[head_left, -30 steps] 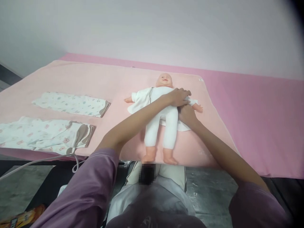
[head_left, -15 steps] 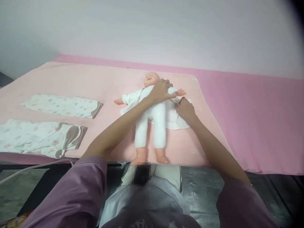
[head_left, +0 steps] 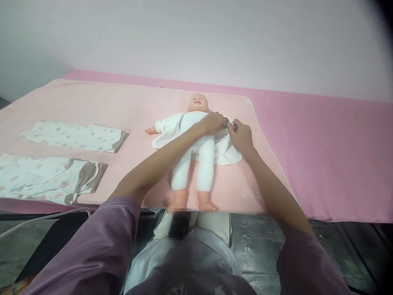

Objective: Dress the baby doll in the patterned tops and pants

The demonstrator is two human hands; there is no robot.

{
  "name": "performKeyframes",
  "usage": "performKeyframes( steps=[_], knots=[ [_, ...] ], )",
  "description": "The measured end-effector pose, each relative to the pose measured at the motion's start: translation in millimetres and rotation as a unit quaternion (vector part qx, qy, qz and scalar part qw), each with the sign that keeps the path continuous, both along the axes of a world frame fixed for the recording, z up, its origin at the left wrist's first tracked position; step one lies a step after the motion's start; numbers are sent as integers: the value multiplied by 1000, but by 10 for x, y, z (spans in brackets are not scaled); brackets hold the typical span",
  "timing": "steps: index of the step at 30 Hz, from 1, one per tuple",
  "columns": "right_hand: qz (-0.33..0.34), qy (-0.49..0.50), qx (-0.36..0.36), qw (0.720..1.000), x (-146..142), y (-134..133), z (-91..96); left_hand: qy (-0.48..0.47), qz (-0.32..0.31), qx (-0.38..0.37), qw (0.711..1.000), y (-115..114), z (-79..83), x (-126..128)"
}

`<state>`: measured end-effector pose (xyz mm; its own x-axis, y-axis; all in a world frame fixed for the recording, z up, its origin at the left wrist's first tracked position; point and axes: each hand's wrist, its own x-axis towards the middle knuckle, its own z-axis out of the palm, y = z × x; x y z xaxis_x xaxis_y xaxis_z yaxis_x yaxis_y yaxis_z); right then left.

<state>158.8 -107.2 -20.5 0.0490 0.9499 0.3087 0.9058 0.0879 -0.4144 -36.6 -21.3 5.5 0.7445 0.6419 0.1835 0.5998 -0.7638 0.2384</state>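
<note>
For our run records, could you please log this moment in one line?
left hand: touching white baby shirt | right hand: pinching its fabric | baby doll: face-up on peach blanket

Folded patterned garments (head_left: 73, 135) at left; pale wall (head_left: 196, 41) behind.

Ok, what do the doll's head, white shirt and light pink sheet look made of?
Doll's head: probably smooth vinyl, with moulded features.
White shirt: matte cloth, perhaps cotton; it drapes in folds.
Light pink sheet: apparently matte fabric, without glare; weave unclear.

Pale wall (head_left: 196, 45), dark grey floor (head_left: 259, 258)
</note>
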Motion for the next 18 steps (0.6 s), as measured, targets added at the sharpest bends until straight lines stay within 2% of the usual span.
performKeyframes(
  steps=[2,4,9,11,13,15,18],
  knots=[
    [-8,-12,-6,1000,5,-33,13,-48,-41,-26,998,-4,17,-144],
    [-15,-26,-12,999,-66,-25,38,-113,-49,-41,992,-25,44,-305],
    [38,-65,-22,997,-602,165,152,-237,15,-17,971,-85,82,-443],
    [72,-49,-4,996,-657,201,172,-253,27,18,967,-100,73,-604],
    [105,-23,46,993,-477,151,140,-260,70,43,962,-121,30,-985],
    [130,1,96,987,-135,37,47,-250,129,36,959,-156,-59,-1532],
    [159,29,65,985,331,-107,-145,-210,177,-36,961,-230,-230,-2299]
  ],
)
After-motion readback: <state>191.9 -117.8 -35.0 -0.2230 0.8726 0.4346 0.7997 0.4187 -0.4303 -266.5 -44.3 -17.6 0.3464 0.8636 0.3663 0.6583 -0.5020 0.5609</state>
